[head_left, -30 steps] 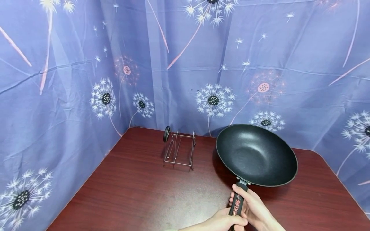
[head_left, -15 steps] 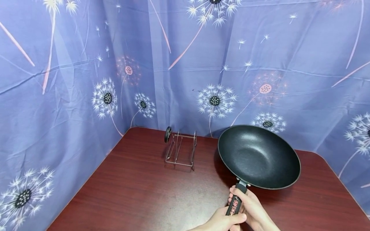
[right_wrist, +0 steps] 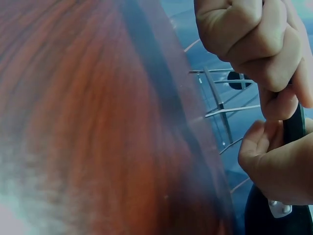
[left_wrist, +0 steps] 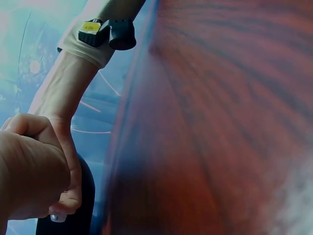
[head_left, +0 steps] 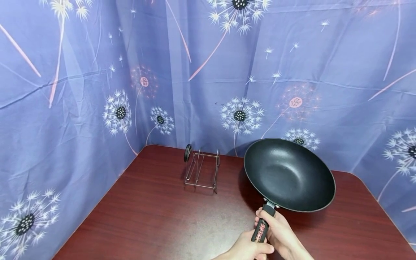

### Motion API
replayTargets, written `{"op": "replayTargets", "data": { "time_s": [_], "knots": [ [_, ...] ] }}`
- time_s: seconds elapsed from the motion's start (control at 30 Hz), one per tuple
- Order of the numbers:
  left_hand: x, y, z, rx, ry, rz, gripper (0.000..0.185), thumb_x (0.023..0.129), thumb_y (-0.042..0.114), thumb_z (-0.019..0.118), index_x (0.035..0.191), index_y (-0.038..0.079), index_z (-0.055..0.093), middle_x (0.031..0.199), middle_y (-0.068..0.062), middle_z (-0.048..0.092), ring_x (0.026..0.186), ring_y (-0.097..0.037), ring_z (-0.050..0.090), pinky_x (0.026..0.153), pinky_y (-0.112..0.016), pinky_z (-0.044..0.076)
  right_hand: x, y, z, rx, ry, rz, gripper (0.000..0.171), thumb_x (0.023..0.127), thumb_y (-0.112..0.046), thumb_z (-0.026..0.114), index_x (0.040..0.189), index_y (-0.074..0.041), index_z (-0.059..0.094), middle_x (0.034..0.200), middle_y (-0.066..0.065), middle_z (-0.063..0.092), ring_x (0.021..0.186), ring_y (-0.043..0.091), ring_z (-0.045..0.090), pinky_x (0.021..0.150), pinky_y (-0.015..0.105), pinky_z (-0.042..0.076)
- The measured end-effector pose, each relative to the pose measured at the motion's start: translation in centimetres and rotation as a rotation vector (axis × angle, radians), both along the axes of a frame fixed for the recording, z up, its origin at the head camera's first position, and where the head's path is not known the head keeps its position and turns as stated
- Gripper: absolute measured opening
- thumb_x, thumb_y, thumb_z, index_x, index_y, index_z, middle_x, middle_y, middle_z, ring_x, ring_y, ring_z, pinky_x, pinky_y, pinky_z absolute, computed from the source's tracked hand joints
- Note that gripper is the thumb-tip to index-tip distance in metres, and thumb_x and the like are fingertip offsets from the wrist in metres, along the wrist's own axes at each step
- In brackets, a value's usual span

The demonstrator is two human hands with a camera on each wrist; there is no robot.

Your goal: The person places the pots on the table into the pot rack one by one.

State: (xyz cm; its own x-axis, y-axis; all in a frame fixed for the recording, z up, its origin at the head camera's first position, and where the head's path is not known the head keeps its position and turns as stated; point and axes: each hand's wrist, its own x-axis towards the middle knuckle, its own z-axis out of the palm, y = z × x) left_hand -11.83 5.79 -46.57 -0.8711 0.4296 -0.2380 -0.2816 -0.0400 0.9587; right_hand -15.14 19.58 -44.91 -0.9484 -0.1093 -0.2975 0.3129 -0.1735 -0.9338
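Both hands are on the wok (head_left: 289, 174) handle (head_left: 261, 228) now. The left hand (head_left: 247, 248) grips the near end, fingers wrapped tight; the right hand (head_left: 282, 234) clasps it just ahead, closer to the bowl. The wok hangs above the right half of the red-brown counter (head_left: 156, 220), its long axis running from the hands away toward the dandelion curtain (head_left: 97, 72). The wire rack (head_left: 202, 169) stands off to the left of the bowl, apart from it.
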Motion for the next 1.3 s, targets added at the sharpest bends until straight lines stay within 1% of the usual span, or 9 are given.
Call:
{"op": "replayTargets", "data": {
  "time_s": [0.07,0.3,0.5,0.7,0.83,0.93,1.07,1.17,1.3],
  "knots": [
    [0.0,-0.1,0.1,0.023,0.002,-0.009,0.017,0.079,0.006,0.072,0.077,0.014,0.057,0.060,0.004,0.050,0.054,-0.007,0.047,0.053,-0.019,0.038,0.0,-0.2,0.2,0.003,0.020,-0.013,0.013,0.098,-0.014,0.054,0.109,-0.010,0.048,0.092,-0.005,0.058,0.077,0.004,0.060,0.076,0.021,0.054],
    [0.1,-0.3,0.6,0.157,-0.058,-0.048,0.020,0.080,0.002,0.067,0.077,0.013,0.052,0.056,0.004,0.040,0.049,-0.007,0.035,0.046,-0.016,0.030,0.0,-0.7,1.1,0.006,0.069,-0.041,0.009,0.096,-0.010,0.055,0.104,-0.009,0.051,0.086,-0.004,0.059,0.073,0.005,0.061,0.071,0.021,0.054],
    [0.0,-0.4,0.9,0.183,-0.073,-0.049,0.021,0.081,0.001,0.067,0.079,0.013,0.050,0.057,0.003,0.039,0.047,-0.006,0.033,0.043,-0.015,0.028,-0.1,-0.9,1.8,0.033,0.079,-0.034,0.014,0.095,-0.008,0.054,0.108,-0.005,0.048,0.093,-0.003,0.056,0.075,0.005,0.061,0.074,0.020,0.054],
    [-0.3,-0.8,1.3,0.215,-0.065,-0.071,0.022,0.083,0.001,0.066,0.078,0.013,0.048,0.057,0.004,0.039,0.045,-0.006,0.030,0.040,-0.016,0.025,-0.1,-1.2,2.5,0.128,0.092,-0.070,0.023,0.095,-0.015,0.060,0.111,-0.001,0.049,0.088,0.000,0.059,0.078,0.009,0.061,0.077,0.023,0.052],
    [-0.1,-1.0,1.8,0.231,-0.037,-0.085,0.021,0.083,0.000,0.066,0.079,0.012,0.049,0.058,0.005,0.039,0.046,-0.006,0.031,0.041,-0.016,0.025,0.2,-1.3,3.2,0.147,0.108,-0.062,0.028,0.095,-0.017,0.062,0.113,-0.001,0.048,0.089,0.001,0.058,0.079,0.011,0.060,0.077,0.022,0.050],
    [0.1,-1.1,2.3,0.231,-0.009,-0.083,0.020,0.083,0.001,0.066,0.079,0.010,0.049,0.058,0.005,0.039,0.047,-0.007,0.031,0.042,-0.016,0.025,0.6,-1.5,3.7,0.171,0.134,-0.051,0.027,0.096,-0.019,0.062,0.111,-0.002,0.047,0.088,0.001,0.057,0.078,0.011,0.059,0.075,0.022,0.050],
    [0.5,-1.2,2.6,0.148,0.080,-0.060,0.018,0.082,0.005,0.069,0.079,0.007,0.052,0.053,0.005,0.042,0.046,-0.005,0.037,0.044,-0.017,0.030,1.0,-1.7,4.0,0.212,0.155,-0.041,0.026,0.095,-0.022,0.064,0.105,-0.004,0.047,0.082,0.002,0.057,0.076,0.014,0.056,0.072,0.025,0.049],
    [0.7,-1.4,2.4,0.092,0.149,-0.050,0.018,0.082,0.007,0.070,0.082,0.000,0.054,0.052,0.006,0.045,0.047,-0.003,0.042,0.048,-0.016,0.034,1.0,-1.4,3.3,0.215,0.201,-0.028,0.029,0.095,-0.022,0.065,0.105,-0.004,0.044,0.082,0.001,0.055,0.075,0.013,0.055,0.070,0.025,0.049],
    [0.8,-1.7,2.0,0.100,0.172,-0.046,0.023,0.083,0.006,0.070,0.096,-0.009,0.058,0.058,0.007,0.048,0.050,-0.001,0.045,0.051,-0.014,0.038,0.8,-1.1,1.6,0.177,0.239,-0.007,0.035,0.094,-0.026,0.067,0.105,-0.009,0.038,0.083,-0.005,0.045,0.075,0.009,0.047,0.066,0.024,0.045]
  ]
}}
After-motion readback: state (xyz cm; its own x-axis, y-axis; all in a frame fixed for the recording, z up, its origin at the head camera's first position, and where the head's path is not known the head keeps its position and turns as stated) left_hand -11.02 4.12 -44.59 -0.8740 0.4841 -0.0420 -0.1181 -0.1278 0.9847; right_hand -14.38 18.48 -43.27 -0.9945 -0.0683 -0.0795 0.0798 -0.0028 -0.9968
